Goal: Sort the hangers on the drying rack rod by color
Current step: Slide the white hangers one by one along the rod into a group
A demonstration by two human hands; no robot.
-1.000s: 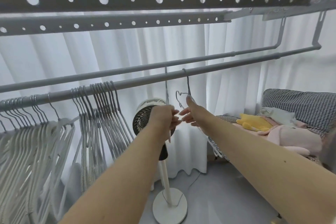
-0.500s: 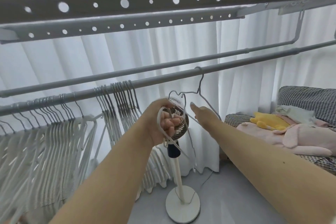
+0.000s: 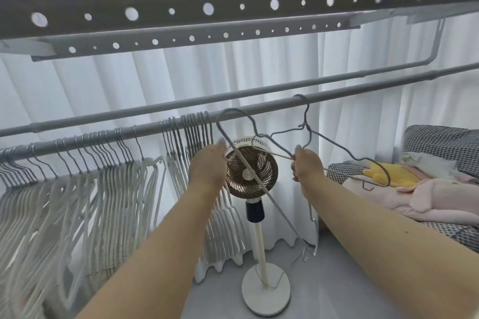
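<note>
**A:** Was there any brand, label or writing to read?

**B:** None legible. The fan [image 3: 251,172] between your hands showed a bronze-coloured grille with a pale hub, on a white pole and round base, but no readable lettering.

**A:** What did the hangers look like, and where were they?

**B:** They were thin wire hangers. A dense row of white hangers [image 3: 77,189] hung from the rod [image 3: 145,129], to the left of your left hand [image 3: 207,167], with grey metal hooks packed close together; a second, smaller bunch hung just beside that hand. Your left hand's fingers were curled round a grey hanger [image 3: 230,122], gripping it off the rod, its hook raised just in front of the rod above your knuckles, its long wire slanting down to the right across the fan.

**A:** And your right hand?

**B:** Your right hand [image 3: 307,166] gripped a second grey hanger [image 3: 344,149], fingers closed on its wire just below the twisted neck. That hanger's hook sat over the rod, above and slightly left of your right hand, and its shoulder ran down to the right.

**A:** Anything else nearby?

**B:** White curtains [image 3: 285,72] hung behind both hands. To the right of your right hand lay a checked cushion [image 3: 440,145] with pink [image 3: 427,197] and yellow soft items [image 3: 396,173].
</note>
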